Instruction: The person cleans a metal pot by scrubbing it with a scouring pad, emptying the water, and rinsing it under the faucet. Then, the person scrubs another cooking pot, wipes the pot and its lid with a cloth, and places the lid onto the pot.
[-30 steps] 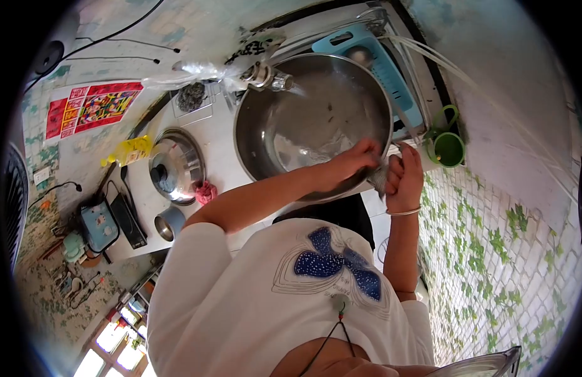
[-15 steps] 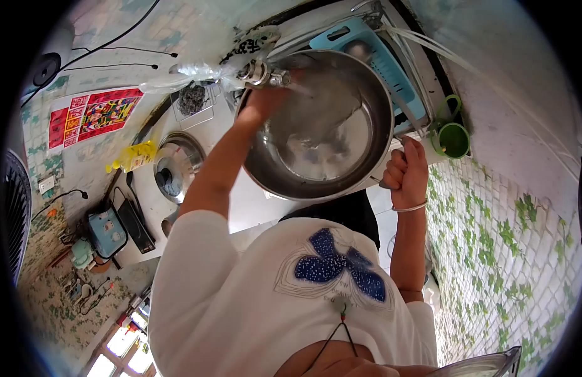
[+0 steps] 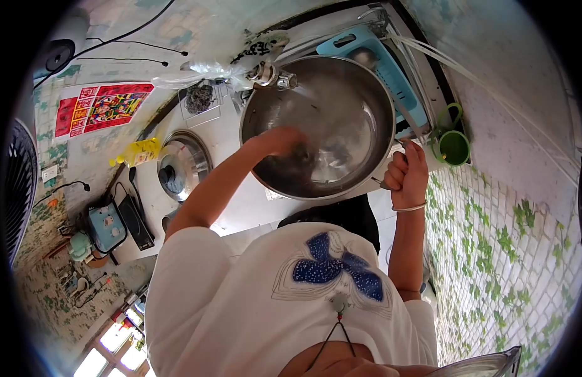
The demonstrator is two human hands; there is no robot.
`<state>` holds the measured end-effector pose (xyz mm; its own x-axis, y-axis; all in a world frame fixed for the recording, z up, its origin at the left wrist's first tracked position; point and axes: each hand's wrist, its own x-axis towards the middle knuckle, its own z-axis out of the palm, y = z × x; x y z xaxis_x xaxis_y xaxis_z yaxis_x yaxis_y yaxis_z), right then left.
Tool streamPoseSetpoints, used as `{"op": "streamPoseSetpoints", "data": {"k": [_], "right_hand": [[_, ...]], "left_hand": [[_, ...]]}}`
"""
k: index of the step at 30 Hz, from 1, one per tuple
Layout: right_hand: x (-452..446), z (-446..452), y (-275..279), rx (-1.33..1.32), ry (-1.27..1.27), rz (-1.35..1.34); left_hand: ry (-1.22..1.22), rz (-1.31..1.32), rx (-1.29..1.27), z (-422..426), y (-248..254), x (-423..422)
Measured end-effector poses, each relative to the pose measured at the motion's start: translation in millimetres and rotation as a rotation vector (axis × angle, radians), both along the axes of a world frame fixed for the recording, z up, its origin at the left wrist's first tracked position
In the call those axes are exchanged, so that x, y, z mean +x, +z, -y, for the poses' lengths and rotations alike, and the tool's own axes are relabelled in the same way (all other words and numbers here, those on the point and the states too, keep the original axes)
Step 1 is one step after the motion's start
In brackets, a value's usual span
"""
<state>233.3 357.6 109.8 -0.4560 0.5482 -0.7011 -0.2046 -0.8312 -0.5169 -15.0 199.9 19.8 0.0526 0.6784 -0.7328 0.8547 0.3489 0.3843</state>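
Note:
A large, deep steel pan (image 3: 360, 151) is tilted beneath the tap (image 3: 286, 80), with some water and a wet sheen inside. My left hand (image 3: 281, 141) reaches into the near left part of the pan, closed and blurred by motion. A dark smear shows under its fingers against the pan's wall; what it is cannot be made out. At the pan's right side, my right hand (image 3: 405, 171) is wrapped round the metal loop handle (image 3: 380, 183).
Behind the pan stands a light blue basket (image 3: 401, 88) with a metal ladle. A green cup (image 3: 454, 148) is at the right. To the left are a dark wire scourer (image 3: 198, 98) on a rack, a glass lid (image 3: 184, 166) and a yellow bottle (image 3: 140, 152).
My left hand has come from beneath the tap down toward me, along the pan's near left inside. My right hand keeps hold of the handle, and the pan has barely shifted.

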Motion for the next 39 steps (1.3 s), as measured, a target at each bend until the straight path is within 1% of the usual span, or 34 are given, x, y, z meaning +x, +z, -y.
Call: {"op": "streamPoseSetpoints", "data": {"k": [2,4,5,6,7,9,10,11,13,15,17,19,21,22,23,24,25,27,28,29,30,31,32,33,34,35,36,37,39], "right_hand": [[1,1,1,0.018,0.014,-0.023],[4,0,-4,0.017,0.015,-0.036],[4,0,-6,0.022,0.018,-0.052],[6,1,-7,0.024,0.023,-0.055],[6,0,-7,0.017,0.026,-0.048],[3,-2,-7,0.013,0.021,-0.055],[3,-2,-7,0.025,0.027,-0.061],[5,0,-8,0.035,0.033,-0.062],[6,0,-8,0.026,0.032,-0.078],[5,-1,-8,0.022,0.027,-0.075],[5,-2,-9,0.021,0.032,-0.06],[3,-1,-7,0.036,0.032,-0.045],[3,-1,-8,0.041,0.042,-0.049],[4,-2,-7,0.047,0.039,-0.053],[4,-1,-5,0.05,0.042,-0.046],[5,-2,-4,0.052,0.048,-0.049],[7,-1,-5,0.051,0.054,-0.047],[12,1,-6,0.04,0.047,-0.042],[14,1,-5,0.031,0.062,-0.047],[17,1,-5,0.025,0.078,-0.049],[18,2,-5,0.027,0.067,-0.045],[17,3,-4,0.016,0.067,-0.05],[17,5,-3,0.003,0.071,-0.054],[16,5,-3,-0.001,0.073,-0.043],[15,6,-2,0.005,0.068,-0.046],[15,7,0,0.006,0.069,-0.039],[15,7,0,0.008,0.069,-0.03],[15,6,-2,0.004,0.075,-0.037],[12,6,1,-0.005,0.054,-0.017]], "left_hand": [[-0.027,-0.266,0.255,6,32,-13],[-0.029,-0.483,0.609,5,20,-48],[-0.026,-0.485,0.607,16,5,-63],[0.048,-0.513,0.729,30,-16,-76],[0.122,-0.544,0.852,37,-25,-82],[-0.415,-0.716,0.318,50,16,-43],[-0.448,-0.619,-0.129,40,35,-18],[-0.127,-0.419,-0.304,40,43,2],[-0.059,-0.119,-0.196,46,61,24],[0.131,0.108,0.091,32,85,51],[0.494,0.322,0.037,0,100,76],[0.921,0.593,0.08,-31,99,106],[0.781,0.594,0.309,-57,78,129],[0.788,0.599,0.313,-51,71,133],[0.685,0.602,0.345,-43,63,138],[0.578,0.597,0.376,-41,73,139],[0.524,0.54,0.21,-25,87,131],[0.41,0.541,-0.132,14,87,103],[0.1,0.441,-0.063,38,78,82],[-0.061,0.331,-0.066,58,60,60],[-0.08,0.066,-0.322,40,84,48],[-0.389,-0.146,-0.359,41,70,33],[-0.266,-0.423,-0.216,53,53,20],[-0.17,-0.493,0.097,69,17,4],[-0.173,-0.497,0.105,67,-21,-2],[-0.089,-0.588,0.216,59,-56,-4],[-0.001,-0.675,0.329,46,-74,0],[-0.005,-0.672,0.338,25,-70,11],[0.209,-0.45,0.296,-22,-34,36]]}}
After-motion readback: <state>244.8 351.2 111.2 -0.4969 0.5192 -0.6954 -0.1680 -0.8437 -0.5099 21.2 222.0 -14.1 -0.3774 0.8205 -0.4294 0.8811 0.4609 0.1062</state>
